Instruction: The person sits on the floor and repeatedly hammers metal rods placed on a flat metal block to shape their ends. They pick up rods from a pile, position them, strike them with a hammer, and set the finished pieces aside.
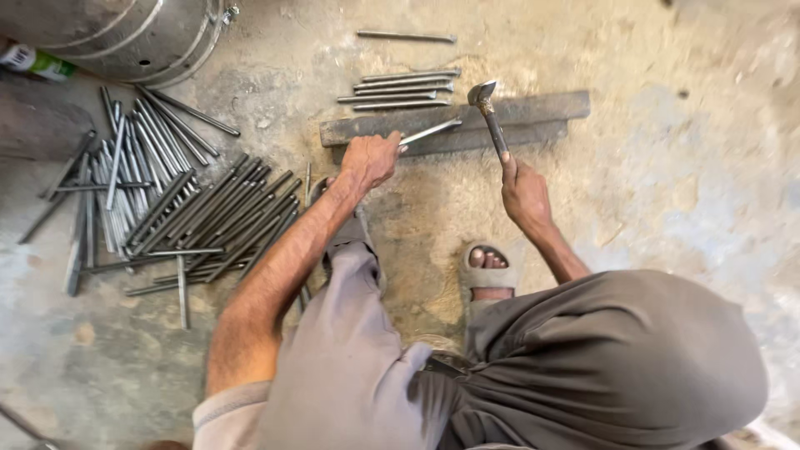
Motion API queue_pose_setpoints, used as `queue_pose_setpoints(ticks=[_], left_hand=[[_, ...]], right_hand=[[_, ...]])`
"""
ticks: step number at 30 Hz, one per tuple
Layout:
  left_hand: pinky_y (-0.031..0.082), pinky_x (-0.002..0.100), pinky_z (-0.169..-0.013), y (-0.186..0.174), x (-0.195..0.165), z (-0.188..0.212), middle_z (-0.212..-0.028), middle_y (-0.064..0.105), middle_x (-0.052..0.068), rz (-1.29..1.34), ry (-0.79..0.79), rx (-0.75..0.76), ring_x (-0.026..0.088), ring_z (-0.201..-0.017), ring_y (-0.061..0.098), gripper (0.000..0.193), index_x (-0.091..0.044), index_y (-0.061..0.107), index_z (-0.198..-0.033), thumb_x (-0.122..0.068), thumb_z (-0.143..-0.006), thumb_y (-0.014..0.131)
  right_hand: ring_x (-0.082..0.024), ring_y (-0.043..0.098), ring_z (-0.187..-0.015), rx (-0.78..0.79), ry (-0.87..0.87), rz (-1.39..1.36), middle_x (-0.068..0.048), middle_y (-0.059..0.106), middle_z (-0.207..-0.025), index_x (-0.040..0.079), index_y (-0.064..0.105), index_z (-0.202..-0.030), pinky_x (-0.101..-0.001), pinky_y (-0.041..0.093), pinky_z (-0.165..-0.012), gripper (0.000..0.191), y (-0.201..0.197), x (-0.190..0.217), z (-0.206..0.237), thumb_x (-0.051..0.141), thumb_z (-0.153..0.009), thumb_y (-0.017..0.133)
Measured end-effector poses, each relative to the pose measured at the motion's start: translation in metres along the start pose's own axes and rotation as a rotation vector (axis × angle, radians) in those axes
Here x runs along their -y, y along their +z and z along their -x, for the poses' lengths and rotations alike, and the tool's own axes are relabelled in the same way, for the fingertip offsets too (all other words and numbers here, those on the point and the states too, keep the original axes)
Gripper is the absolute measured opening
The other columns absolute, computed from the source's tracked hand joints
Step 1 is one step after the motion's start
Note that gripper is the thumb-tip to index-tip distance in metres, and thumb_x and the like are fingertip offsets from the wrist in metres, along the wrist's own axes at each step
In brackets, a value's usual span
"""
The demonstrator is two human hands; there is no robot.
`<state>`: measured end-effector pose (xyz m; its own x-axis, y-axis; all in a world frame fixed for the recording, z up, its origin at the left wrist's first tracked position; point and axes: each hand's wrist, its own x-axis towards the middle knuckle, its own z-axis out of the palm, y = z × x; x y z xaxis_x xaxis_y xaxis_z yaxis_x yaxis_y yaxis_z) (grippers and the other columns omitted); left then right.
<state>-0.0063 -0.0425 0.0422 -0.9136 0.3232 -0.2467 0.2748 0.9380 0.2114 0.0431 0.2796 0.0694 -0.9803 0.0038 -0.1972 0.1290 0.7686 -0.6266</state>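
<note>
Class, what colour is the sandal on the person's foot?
The sandal is grey-beige and dusty, seen in the head view, below the right hand.

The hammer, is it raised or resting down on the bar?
Raised. The right hand holds the hammer by its handle with the head tilted up above the flat metal bar, clear of the rod in the left hand.

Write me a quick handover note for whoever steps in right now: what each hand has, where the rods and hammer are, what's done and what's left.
Left hand: shut on a metal rod, laid across the flat steel bar on the floor.
Right hand: shut on the hammer, its head over the bar.
Done, by the look of it: five rods laid beyond the bar.
Left: a large rod pile beside the left arm.
</note>
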Motion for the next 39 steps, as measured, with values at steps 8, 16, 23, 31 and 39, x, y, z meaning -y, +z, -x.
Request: queue_pose_setpoints(ticks=[8,16,23,31,39], left_hand=[[0.053,0.057,-0.064,-0.011,0.006,0.012,-0.075,0.069,0.019,0.105,0.040,-0.142,0.044,-0.072,0.069,0.021,-0.007,0.054,-0.112,-0.023,-0.100,0.060],[0.053,0.057,-0.066,-0.012,0.000,0.020,-0.078,0.070,0.018,0.077,-0.005,-0.159,0.043,-0.072,0.069,0.031,-0.007,0.055,-0.104,-0.037,-0.108,0.055],[0.052,0.055,-0.061,-0.006,-0.001,0.017,-0.068,0.068,0.015,0.015,-0.020,-0.040,0.040,-0.066,0.069,0.029,-0.007,0.053,-0.107,-0.036,-0.107,0.049],[0.054,0.048,-0.046,-0.009,-0.001,0.007,-0.065,0.061,0.010,-0.019,-0.102,0.175,0.027,-0.054,0.063,0.029,-0.008,0.049,-0.102,-0.033,-0.112,0.039],[0.054,0.047,-0.045,0.004,0.004,0.004,-0.066,0.060,0.011,-0.014,-0.109,0.149,0.027,-0.054,0.062,0.027,-0.007,0.048,-0.104,-0.031,-0.110,0.040]], right_hand=[[-0.027,0.049,-0.057,0.055,0.084,-0.177,-0.014,0.053,-0.065,0.004,0.059,-0.087,-0.0492,0.041,-0.053,0.058,-0.018,0.006,0.032,0.049,-0.112,0.033],[-0.029,0.052,-0.057,0.100,0.164,-0.160,-0.018,0.055,-0.063,0.002,0.058,-0.083,-0.0494,0.042,-0.058,0.062,-0.007,0.003,0.036,0.053,-0.110,0.036],[-0.028,0.052,-0.055,0.133,0.123,-0.130,-0.015,0.055,-0.062,0.002,0.060,-0.082,-0.0484,0.041,-0.055,0.064,0.015,-0.006,0.030,0.054,-0.110,0.035],[-0.011,0.043,-0.052,0.129,0.105,-0.272,0.002,0.048,-0.063,0.013,0.056,-0.082,-0.0332,0.038,-0.041,0.055,-0.025,0.009,0.015,0.050,-0.111,0.029],[-0.015,0.042,-0.046,-0.073,-0.073,-0.307,-0.004,0.044,-0.057,0.010,0.051,-0.082,-0.0370,0.031,-0.040,0.052,0.002,0.012,0.029,0.047,-0.112,0.029]])
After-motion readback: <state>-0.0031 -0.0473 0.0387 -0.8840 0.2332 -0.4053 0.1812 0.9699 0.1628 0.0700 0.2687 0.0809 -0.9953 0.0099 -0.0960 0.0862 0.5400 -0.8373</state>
